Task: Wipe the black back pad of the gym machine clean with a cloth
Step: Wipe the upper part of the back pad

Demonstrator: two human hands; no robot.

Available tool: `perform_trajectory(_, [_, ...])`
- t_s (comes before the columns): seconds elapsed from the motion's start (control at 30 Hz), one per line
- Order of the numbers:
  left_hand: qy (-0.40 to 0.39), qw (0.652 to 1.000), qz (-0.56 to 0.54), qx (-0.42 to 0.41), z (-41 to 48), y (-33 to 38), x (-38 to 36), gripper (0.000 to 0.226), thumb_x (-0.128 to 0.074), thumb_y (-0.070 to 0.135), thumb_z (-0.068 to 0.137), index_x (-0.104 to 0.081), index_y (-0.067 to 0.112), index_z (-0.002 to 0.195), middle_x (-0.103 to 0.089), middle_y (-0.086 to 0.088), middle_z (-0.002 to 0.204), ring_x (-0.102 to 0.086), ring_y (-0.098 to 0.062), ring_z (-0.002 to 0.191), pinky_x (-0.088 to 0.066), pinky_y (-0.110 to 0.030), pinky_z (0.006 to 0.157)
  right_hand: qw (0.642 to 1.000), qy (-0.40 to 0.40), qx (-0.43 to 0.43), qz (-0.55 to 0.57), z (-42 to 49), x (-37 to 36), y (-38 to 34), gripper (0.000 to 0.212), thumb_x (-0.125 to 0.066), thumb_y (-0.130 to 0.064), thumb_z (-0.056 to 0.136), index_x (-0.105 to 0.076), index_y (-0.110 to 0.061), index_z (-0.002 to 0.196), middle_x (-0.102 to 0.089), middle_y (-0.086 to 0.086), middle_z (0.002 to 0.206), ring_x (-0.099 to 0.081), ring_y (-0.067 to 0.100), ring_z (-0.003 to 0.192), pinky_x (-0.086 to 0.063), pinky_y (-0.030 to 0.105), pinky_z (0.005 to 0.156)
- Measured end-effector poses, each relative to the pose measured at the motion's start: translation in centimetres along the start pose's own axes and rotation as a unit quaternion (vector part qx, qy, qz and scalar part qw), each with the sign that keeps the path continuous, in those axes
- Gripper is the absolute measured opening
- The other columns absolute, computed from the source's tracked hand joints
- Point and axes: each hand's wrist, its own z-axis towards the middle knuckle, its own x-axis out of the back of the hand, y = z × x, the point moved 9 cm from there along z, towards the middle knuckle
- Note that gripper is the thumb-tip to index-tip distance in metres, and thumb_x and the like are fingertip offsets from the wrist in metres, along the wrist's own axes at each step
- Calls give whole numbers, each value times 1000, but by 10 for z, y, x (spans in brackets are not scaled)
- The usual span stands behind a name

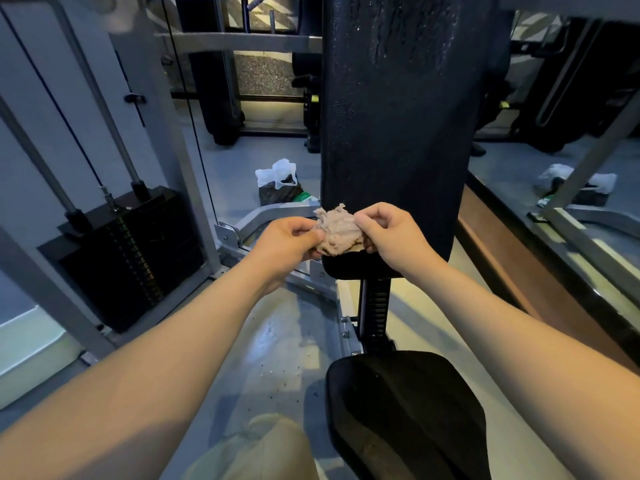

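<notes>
The tall black back pad (398,116) stands upright in the middle of the view, its upper part streaked with wet drops. A crumpled beige-pink cloth (337,232) is held in front of the pad's lower left corner. My left hand (287,242) pinches the cloth's left side and my right hand (389,233) pinches its right side, both with fingers closed on it. Whether the cloth touches the pad cannot be told.
The black seat pad (408,414) lies below, on a ribbed post (375,306). A black weight stack (131,251) with cables and grey frame bars stands to the left. A white and dark plastic bag (278,183) sits on the floor behind. A mirror (571,188) lies to the right.
</notes>
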Motion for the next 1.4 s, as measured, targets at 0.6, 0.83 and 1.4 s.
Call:
perform_trajectory(0.6, [132, 986, 74, -75, -2, 10, 15, 40, -69, 46, 88, -47, 42, 121, -48, 2, 131, -65, -20, 107, -60, -43, 88, 982, -28, -55, 178, 3, -24, 7, 20, -55, -14, 106, -73, -6, 112, -75, 13, 109, -73, 27, 102, -62, 39, 90])
perform_trajectory(0.83, [-6, 996, -84, -24, 6, 17, -13, 26, -60, 12, 100, -64, 10, 126, -76, -12, 104, -72, -21, 89, -59, -35, 78, 1000, -1, 3, 20, 17, -7, -23, 15, -60, -26, 104, -69, -14, 99, -72, 1, 87, -66, 11, 79, -58, 30, 73])
perform_trajectory(1.4, [230, 948, 127, -181, 95, 115, 5, 14, -48, 26, 102, -51, 18, 112, -59, 5, 86, -55, -15, 78, -40, -34, 66, 764, 297, 364, -443, 67, 25, -12, 30, -48, -34, 96, -46, -19, 122, -39, 9, 117, -41, 34, 105, -32, 47, 84])
